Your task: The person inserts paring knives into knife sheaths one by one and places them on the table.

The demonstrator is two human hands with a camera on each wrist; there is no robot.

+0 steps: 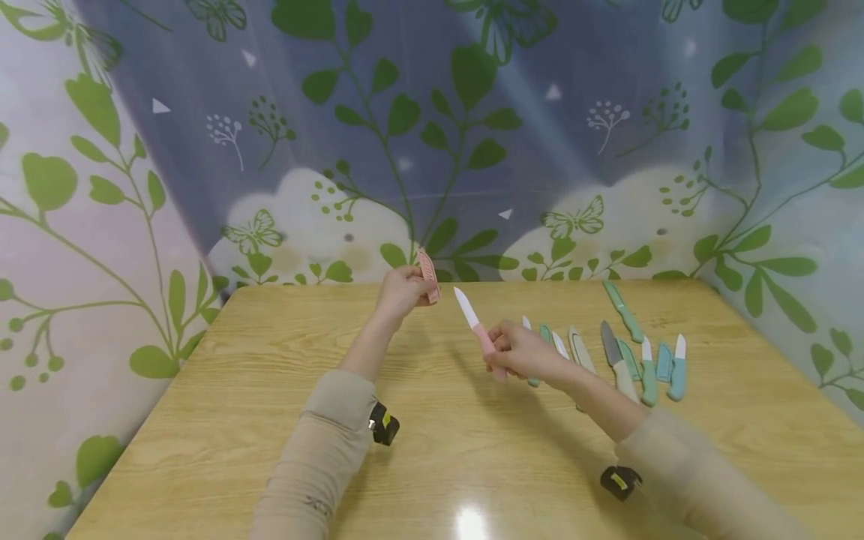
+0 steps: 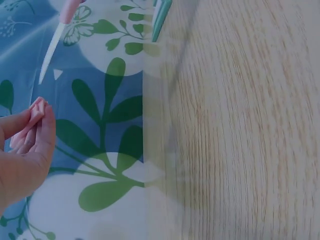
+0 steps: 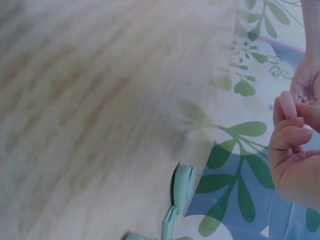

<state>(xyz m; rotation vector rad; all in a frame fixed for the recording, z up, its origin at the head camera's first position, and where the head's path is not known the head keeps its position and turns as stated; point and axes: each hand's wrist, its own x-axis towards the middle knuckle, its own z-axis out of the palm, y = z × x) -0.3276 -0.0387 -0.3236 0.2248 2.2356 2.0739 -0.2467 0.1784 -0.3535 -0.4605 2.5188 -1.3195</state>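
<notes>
My left hand [image 1: 401,292] pinches a pink knife sheath [image 1: 427,271] between thumb and fingers, raised near the table's far edge. The sheath's open end [image 2: 39,109] faces the knife in the left wrist view. My right hand [image 1: 523,351] grips the pink handle of a small paring knife [image 1: 466,306], its white blade bare and pointing up and away to the left. A short gap separates the blade tip from the sheath. In the right wrist view the butt of the pink handle [image 3: 288,105] shows above my curled fingers, while the blade is hidden.
On the right of the wooden table [image 1: 223,420] lie several knives and sheaths: a sheathed green knife [image 1: 623,311], a dark-bladed knife [image 1: 610,345], a green-handled knife [image 1: 649,375], a blue-handled knife [image 1: 678,379] and a cream sheath [image 1: 578,348]. A leaf-patterned curtain [image 1: 297,225] hangs behind.
</notes>
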